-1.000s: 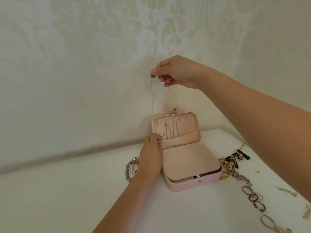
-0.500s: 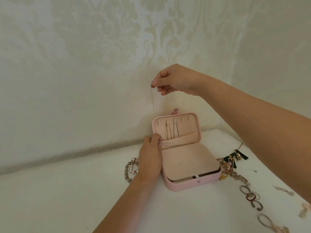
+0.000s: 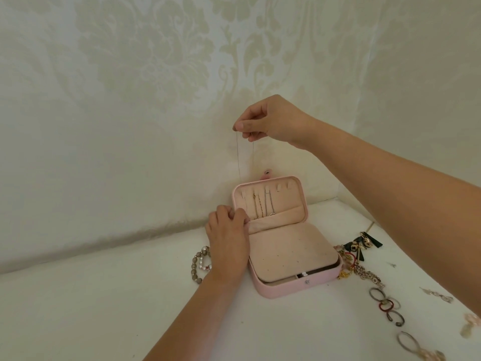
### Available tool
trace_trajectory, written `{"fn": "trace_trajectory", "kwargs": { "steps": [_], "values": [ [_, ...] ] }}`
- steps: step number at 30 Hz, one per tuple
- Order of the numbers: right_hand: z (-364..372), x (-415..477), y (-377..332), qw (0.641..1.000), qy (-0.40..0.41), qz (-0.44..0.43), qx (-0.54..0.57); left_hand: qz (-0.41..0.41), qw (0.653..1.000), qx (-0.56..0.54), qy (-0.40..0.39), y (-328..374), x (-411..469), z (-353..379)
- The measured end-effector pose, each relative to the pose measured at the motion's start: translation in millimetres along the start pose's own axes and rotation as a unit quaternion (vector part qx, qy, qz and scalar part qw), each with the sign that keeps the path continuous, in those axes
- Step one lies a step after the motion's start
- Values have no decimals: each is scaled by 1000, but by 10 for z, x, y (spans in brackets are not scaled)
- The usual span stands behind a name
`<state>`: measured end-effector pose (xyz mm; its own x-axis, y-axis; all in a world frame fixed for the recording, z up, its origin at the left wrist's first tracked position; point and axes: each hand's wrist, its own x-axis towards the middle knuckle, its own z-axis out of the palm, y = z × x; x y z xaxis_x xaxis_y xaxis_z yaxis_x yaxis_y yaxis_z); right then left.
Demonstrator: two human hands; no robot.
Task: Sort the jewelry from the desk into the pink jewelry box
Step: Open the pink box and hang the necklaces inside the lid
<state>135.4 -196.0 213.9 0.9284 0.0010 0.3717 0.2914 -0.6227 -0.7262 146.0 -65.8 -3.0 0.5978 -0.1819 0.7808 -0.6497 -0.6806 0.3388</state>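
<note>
The pink jewelry box (image 3: 294,285) stands open on the white desk, its lid upright against the wall corner. Two chains (image 3: 263,204) hang from hooks inside the lid above a beige pocket flap (image 3: 276,220). My right hand (image 3: 270,121) is raised above the lid and pinches a thin necklace chain (image 3: 238,157), which hangs down in two strands toward the lid's left side. My left hand (image 3: 229,238) pinches the left end of the pocket flap at the lid's edge. The chain's lower end is hidden behind the lid and my left hand.
A beaded bracelet and a pearl one (image 3: 200,264) lie left of the box. To its right sits a pile of earrings and brooches (image 3: 359,254), then several rings (image 3: 385,306) and loose earrings (image 3: 440,295) toward the desk's right edge. Patterned wall surrounds the corner.
My right hand has come down with the thin chain, nearer to the box lid. My left hand stays at the pocket flap.
</note>
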Motion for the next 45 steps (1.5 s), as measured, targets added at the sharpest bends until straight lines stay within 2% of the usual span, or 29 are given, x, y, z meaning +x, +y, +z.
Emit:
{"fn": "trace_trajectory", "kwargs": {
  "steps": [4,9,12,14,16,19,24,28,33,45],
  "values": [
    [8,-15,-2,1000,5,1,3,54,998,37,7,-1,-1,14],
    [37,-34,-9,1000,-10,8,-5,31,999,29,-19,-17,-10,39],
    [75,-32,11,1000,-14,12,-7,-58,997,-11,-56,-24,-43,0],
    [88,-21,23,1000,-11,13,-5,-145,981,-82,-102,-34,-37,-46],
    [90,-3,28,1000,-6,12,-4,-185,960,-163,-135,-38,-28,-72],
    [86,23,21,1000,-2,10,-8,-162,951,-206,-162,-20,-23,-92],
    [74,43,-5,1000,4,4,-16,-102,961,-126,-225,-46,8,-121],
    [74,48,-30,1000,6,5,-27,-105,959,-139,-225,-51,12,-106],
    [53,44,-52,999,9,6,-45,-111,965,-147,-187,18,0,-106],
    [-29,-45,-99,1000,16,4,-10,-90,967,-190,-146,82,-42,-121]
  ]
}}
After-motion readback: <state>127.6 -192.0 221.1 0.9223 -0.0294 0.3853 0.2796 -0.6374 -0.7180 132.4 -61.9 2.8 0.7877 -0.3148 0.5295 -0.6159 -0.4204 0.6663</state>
